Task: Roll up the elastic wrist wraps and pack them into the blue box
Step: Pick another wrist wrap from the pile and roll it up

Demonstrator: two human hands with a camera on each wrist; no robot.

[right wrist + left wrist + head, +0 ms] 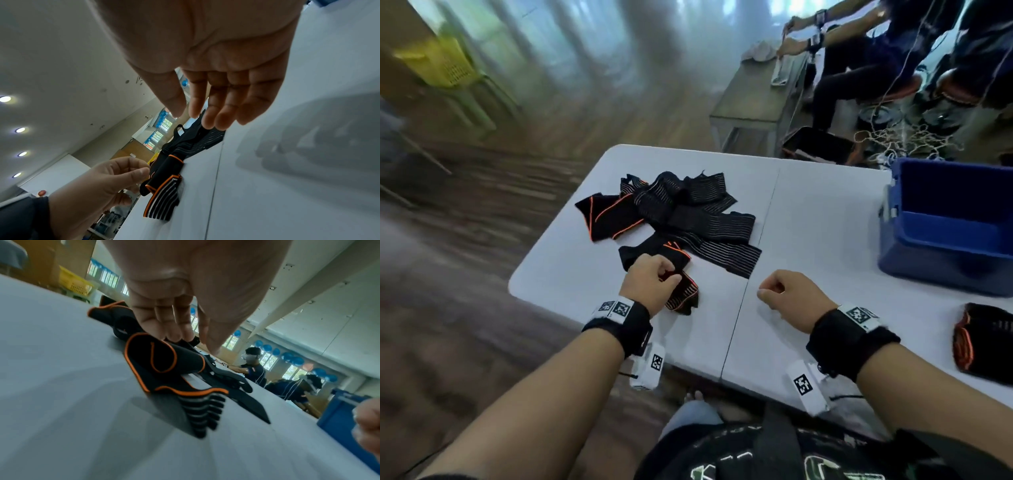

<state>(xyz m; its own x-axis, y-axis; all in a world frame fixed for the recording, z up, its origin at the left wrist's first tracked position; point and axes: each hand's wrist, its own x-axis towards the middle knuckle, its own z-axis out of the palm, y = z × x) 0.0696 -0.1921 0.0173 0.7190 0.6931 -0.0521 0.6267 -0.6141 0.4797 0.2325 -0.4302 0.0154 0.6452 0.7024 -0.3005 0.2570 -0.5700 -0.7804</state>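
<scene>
My left hand (669,275) pinches the near end of a black wrist wrap with orange trim (683,294) that lies on the white table (825,222). In the left wrist view my fingers (174,331) curl onto the wrap (164,363), which folds loosely under them. A pile of several unrolled black wraps (681,209) lies just beyond. My right hand (767,291) hovers to the right, fingers loosely curled, holding nothing (185,113). The blue box (945,236) stands open at the table's right edge. One rolled wrap (983,339) lies in front of it.
The table's near edge runs just under my wrists. A seam (756,246) splits the tabletop between my hands. Beyond the far edge sit other people (859,61) at a bench (753,99), with tangled cables (907,140) on the floor.
</scene>
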